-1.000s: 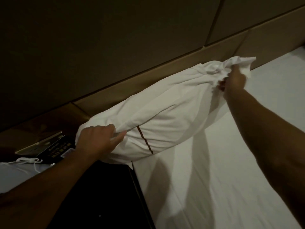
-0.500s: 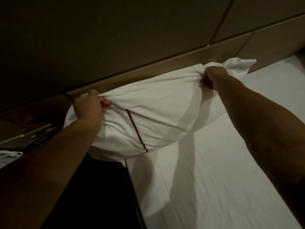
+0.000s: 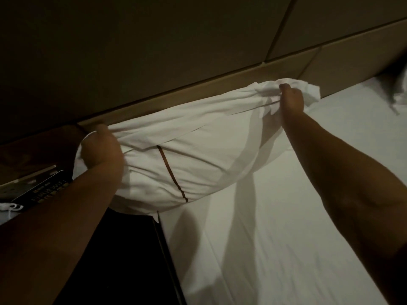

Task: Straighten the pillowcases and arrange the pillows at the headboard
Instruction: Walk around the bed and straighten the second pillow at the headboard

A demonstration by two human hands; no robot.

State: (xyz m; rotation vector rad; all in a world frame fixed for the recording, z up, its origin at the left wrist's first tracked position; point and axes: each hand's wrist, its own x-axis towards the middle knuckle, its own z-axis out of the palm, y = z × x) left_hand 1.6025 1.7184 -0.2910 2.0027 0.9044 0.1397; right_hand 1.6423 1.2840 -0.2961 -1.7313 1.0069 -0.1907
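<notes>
A white pillow [image 3: 198,155] with a thin dark red stripe lies lengthwise against the padded headboard [image 3: 198,93], at the left corner of the bed. My left hand [image 3: 101,148] grips the pillowcase at its left end, fingers curled into the cloth. At the right end, my right hand [image 3: 290,102] pinches the bunched top corner of the case. The cloth is pulled taut between the two hands. The pillow's left end hangs a little past the mattress edge.
The white bed sheet [image 3: 286,227] stretches right and toward me. A dark nightstand [image 3: 123,260] stands left of the bed, with a control panel [image 3: 41,191] and a white cord [image 3: 8,208] beyond it. Another white pillow's edge [image 3: 399,95] shows far right.
Both hands have carried the pillow up to the headboard and shifted to its top edge. The pillowcase is stretched flatter between them than before.
</notes>
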